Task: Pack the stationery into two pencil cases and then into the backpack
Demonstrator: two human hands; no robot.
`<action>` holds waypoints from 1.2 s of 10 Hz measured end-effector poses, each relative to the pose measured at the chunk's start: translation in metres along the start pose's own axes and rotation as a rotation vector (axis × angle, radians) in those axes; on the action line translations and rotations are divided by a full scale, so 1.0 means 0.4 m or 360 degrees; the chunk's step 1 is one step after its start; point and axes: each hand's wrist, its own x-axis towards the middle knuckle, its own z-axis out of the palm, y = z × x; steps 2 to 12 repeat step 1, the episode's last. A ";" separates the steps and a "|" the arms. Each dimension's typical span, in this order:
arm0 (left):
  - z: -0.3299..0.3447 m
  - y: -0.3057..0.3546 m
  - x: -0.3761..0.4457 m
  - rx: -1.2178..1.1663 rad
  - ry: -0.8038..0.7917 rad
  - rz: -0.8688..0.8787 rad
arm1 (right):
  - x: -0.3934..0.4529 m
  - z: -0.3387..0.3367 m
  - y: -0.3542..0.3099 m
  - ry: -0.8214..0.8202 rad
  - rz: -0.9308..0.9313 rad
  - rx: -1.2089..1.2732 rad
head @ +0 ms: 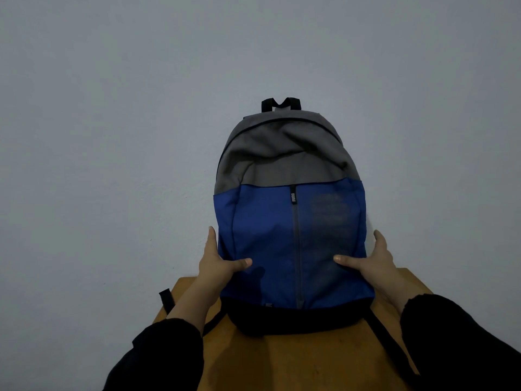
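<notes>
Wall (112,136), pale grey, behind. Surface (282,359), brown wood. Backpack (290,221), grey over blue, black base, upright on surface against wall, zips closed. Left hand (218,259), right hand (372,259) gripping its sides.

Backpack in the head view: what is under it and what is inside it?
The backpack stands on a wooden table, both hands gripping its sides. A pale wall is behind. Its zips look closed, so the contents cannot be seen.
</notes>
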 end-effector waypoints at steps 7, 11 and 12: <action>0.003 0.003 -0.018 0.0067 0.0049 0.0000 | -0.026 0.004 0.001 0.0074 -0.0007 -0.0082; 0.003 0.003 -0.018 0.0067 0.0049 0.0000 | -0.026 0.004 0.001 0.0074 -0.0007 -0.0082; 0.003 0.003 -0.018 0.0067 0.0049 0.0000 | -0.026 0.004 0.001 0.0074 -0.0007 -0.0082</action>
